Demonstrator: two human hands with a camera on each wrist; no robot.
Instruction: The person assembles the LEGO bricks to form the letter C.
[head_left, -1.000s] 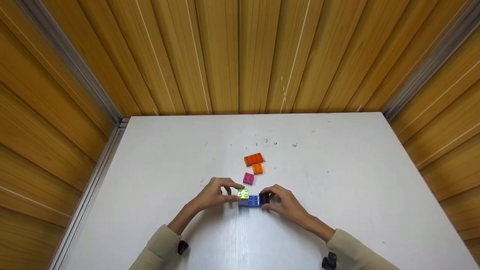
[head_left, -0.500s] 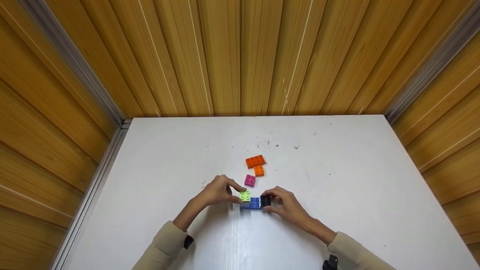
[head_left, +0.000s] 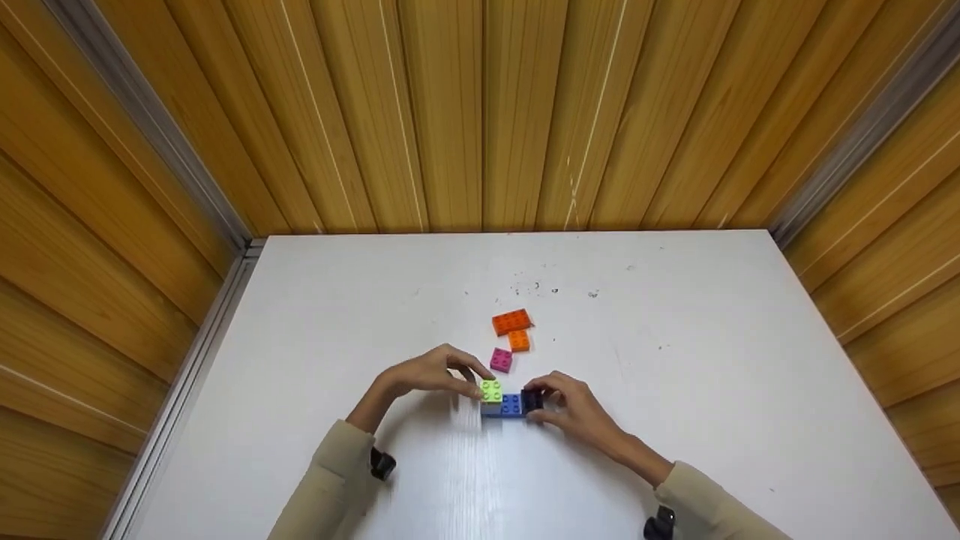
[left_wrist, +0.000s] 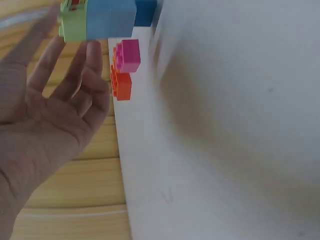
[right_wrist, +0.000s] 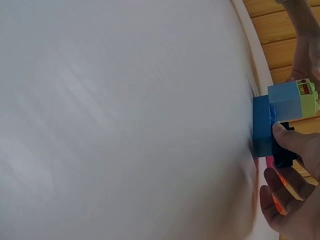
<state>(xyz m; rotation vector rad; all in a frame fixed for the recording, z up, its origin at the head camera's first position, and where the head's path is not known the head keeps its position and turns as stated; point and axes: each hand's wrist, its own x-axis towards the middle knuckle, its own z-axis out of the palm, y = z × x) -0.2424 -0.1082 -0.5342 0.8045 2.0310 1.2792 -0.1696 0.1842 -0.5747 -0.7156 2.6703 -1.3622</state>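
A blue brick (head_left: 511, 405) lies on the table. On its left end stands a light blue brick (right_wrist: 286, 102), topped by a lime green brick (head_left: 491, 391); the right wrist view shows a printed picture on the green one. My left hand (head_left: 435, 373) has thumb and index finger at the left and far edges of the green brick, with the other fingers loosely bent below in the left wrist view. At the blue brick's right end, my right hand (head_left: 574, 407) pinches a black brick (right_wrist: 284, 150) between thumb and fingers. The black brick is partly hidden by the fingers.
Just behind the stack lies a pink brick (head_left: 501, 360). Farther back are a small orange brick (head_left: 519, 341) and a longer red-orange brick (head_left: 511, 322). Wood-patterned walls (head_left: 510, 112) enclose the white table (head_left: 337, 300) at the back and sides.
The green brick, earlier tilted in my left hand's pinch, now sits level on the light blue one. My left wrist has swung slightly away from me; the right hand still holds the black brick.
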